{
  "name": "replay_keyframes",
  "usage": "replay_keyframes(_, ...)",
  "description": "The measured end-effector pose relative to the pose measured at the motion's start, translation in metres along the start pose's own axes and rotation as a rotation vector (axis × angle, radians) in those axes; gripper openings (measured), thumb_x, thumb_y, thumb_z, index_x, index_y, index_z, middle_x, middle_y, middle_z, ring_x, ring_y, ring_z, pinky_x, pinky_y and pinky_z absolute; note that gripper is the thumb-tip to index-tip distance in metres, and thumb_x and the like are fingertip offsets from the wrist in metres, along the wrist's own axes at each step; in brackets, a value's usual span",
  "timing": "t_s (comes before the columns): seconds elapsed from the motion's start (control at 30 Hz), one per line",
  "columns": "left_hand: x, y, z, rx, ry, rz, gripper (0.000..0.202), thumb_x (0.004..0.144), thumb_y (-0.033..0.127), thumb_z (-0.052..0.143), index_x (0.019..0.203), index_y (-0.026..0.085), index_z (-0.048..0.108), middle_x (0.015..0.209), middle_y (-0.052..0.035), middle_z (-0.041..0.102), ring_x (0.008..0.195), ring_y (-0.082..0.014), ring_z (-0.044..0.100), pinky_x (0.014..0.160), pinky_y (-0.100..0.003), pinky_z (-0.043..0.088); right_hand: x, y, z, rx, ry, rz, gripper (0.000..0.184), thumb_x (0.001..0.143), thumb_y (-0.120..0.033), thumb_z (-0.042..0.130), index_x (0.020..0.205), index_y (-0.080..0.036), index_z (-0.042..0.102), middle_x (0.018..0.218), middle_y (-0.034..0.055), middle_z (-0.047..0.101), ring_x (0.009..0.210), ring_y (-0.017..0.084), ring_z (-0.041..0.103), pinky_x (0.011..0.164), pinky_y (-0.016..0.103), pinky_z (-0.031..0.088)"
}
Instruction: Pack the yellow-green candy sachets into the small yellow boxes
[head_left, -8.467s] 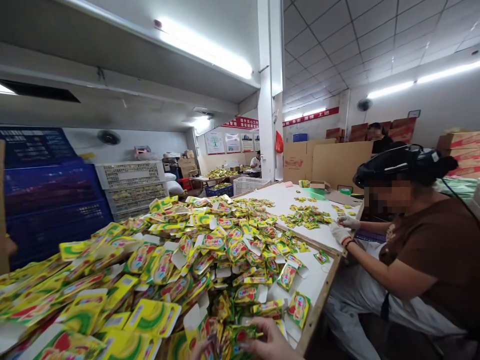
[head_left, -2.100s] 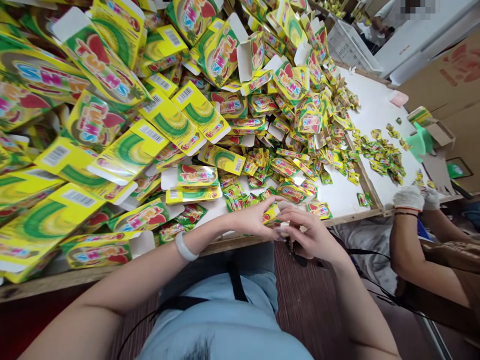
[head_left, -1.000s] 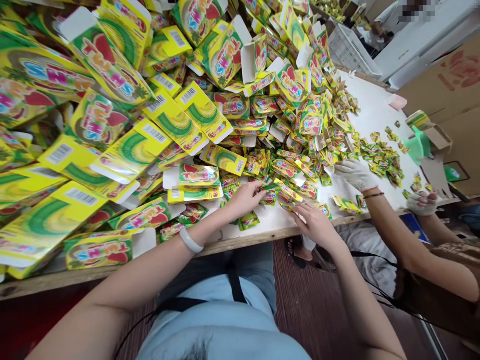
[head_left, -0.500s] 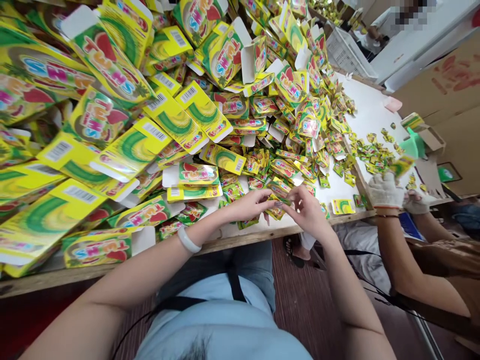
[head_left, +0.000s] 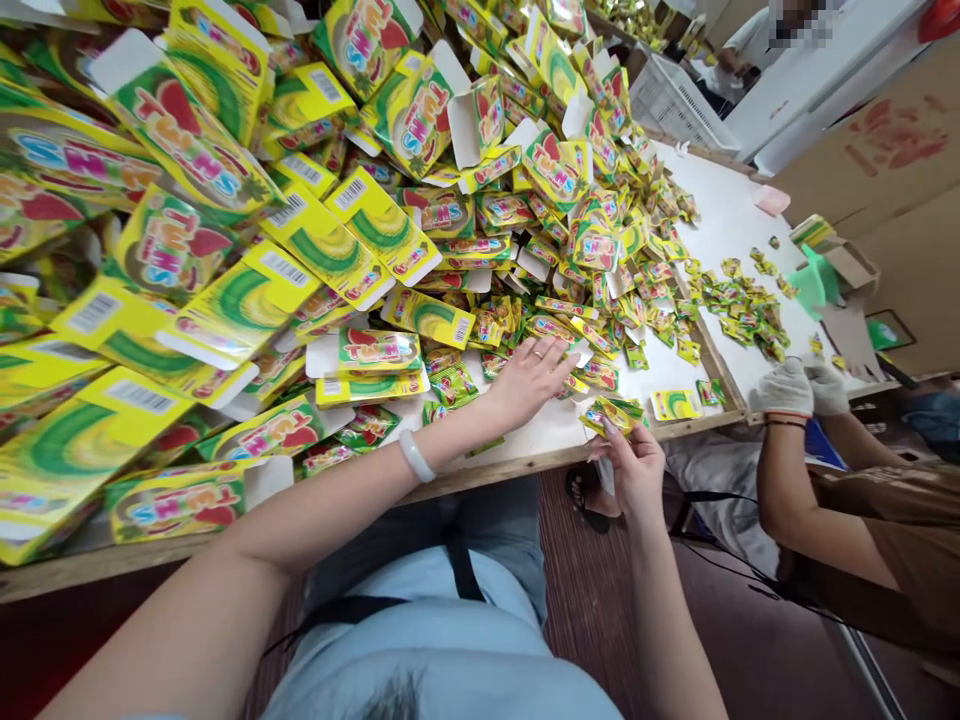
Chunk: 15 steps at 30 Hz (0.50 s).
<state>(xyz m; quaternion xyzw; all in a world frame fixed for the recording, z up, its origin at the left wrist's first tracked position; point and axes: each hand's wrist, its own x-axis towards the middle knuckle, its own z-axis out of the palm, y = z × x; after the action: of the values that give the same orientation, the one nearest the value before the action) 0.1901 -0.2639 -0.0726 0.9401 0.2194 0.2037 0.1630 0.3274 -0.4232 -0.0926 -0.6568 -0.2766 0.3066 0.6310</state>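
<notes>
My left hand (head_left: 531, 382) reaches over the near edge of the pile, palm down, its fingers stretched out and slightly apart. Under and beyond its fingertips lie small yellow-green candy boxes (head_left: 600, 374) and wrapped candies (head_left: 504, 322). In the pinch of my right hand (head_left: 636, 462) is a small shiny candy packet (head_left: 611, 412), yellow and green, above the table's front edge. A flat yellow box (head_left: 676, 404) rests on the white tabletop (head_left: 637, 390) to the right of that packet.
A large heap of yellow-green candy boxes (head_left: 255, 290) covers the left and middle. Wooden strips (head_left: 525, 463) edge the table. At right, a co-worker's gloved hands (head_left: 784, 388) are near loose candies (head_left: 750, 315) and a green scoop-like container (head_left: 814, 285). A white crate (head_left: 679, 105) stands behind.
My hands were together at the fingertips and are now apart. My left hand has stretched forward over the boxes; my right has moved rightward with the packet. The co-worker's gloved hands have lowered.
</notes>
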Motion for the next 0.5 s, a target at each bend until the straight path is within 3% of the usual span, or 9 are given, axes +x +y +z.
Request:
replay_keyframes(0.1, 0.014, 0.003, -0.001, 0.032, -0.09, 0.044, 0.024, 0.088, 0.004, 0.047, 0.107, 0.012, 0.06, 0.122, -0.0202, 0.062, 0.125, -0.0322, 0.053, 0.109, -0.047, 0.035, 0.002, -0.011, -0.013, 0.017, 0.01, -0.013, 0.036, 0.073, -0.042, 0.081, 0.094, -0.019, 0.062, 0.071, -0.0002, 0.07, 0.052, 0.016, 0.065, 0.045, 0.027, 0.054)
replay_keyframes(0.17, 0.01, 0.005, -0.006, -0.076, -0.12, 0.015, 0.024, 0.083, 0.008, 0.056, 0.106, 0.012, 0.056, 0.119, -0.0205, 0.062, 0.119, -0.0338, 0.057, 0.103, -0.047, 0.039, 0.001, -0.019, -0.017, 0.004, 0.011, -0.044, 0.035, 0.074, -0.041, 0.081, 0.092, -0.019, 0.061, 0.072, -0.0002, 0.069, 0.051, 0.016, 0.065, 0.044, 0.027, 0.054)
replay_keyframes(0.27, -0.009, 0.006, -0.018, -0.483, -0.214, -0.114, 0.036, 0.081, 0.017, 0.059, 0.114, 0.015, 0.046, 0.112, -0.0159, 0.063, 0.1, -0.0277, 0.064, 0.087, -0.041, 0.049, -0.001, -0.035, -0.017, -0.012, -0.006, -0.108, 0.03, 0.076, -0.037, 0.08, 0.09, -0.02, 0.061, 0.075, 0.0008, 0.069, 0.053, 0.015, 0.065, 0.043, 0.026, 0.053)
replay_keyframes(0.4, -0.034, 0.0, -0.024, -1.142, -0.456, -0.285, 0.049, 0.084, 0.034, 0.063, 0.123, 0.02, 0.037, 0.088, -0.0035, 0.065, 0.071, -0.0178, 0.065, 0.066, -0.031, 0.052, 0.001, -0.054, 0.003, 0.008, -0.162, -0.218, 0.02, 0.084, -0.035, 0.074, 0.094, -0.024, 0.061, 0.075, -0.0007, 0.066, 0.052, 0.015, 0.062, 0.05, 0.031, 0.057)
replay_keyframes(0.5, -0.041, -0.005, -0.02, -1.315, -0.456, -0.292, 0.064, 0.073, 0.035, 0.075, 0.124, 0.02, 0.038, 0.081, 0.0023, 0.059, 0.065, -0.0152, 0.061, 0.062, -0.03, 0.051, 0.005, -0.063, 0.023, -0.121, -0.286, -0.291, 0.017, 0.088, -0.035, 0.069, 0.1, -0.025, 0.062, 0.087, 0.0019, 0.065, 0.054, 0.014, 0.06, 0.052, 0.031, 0.056)
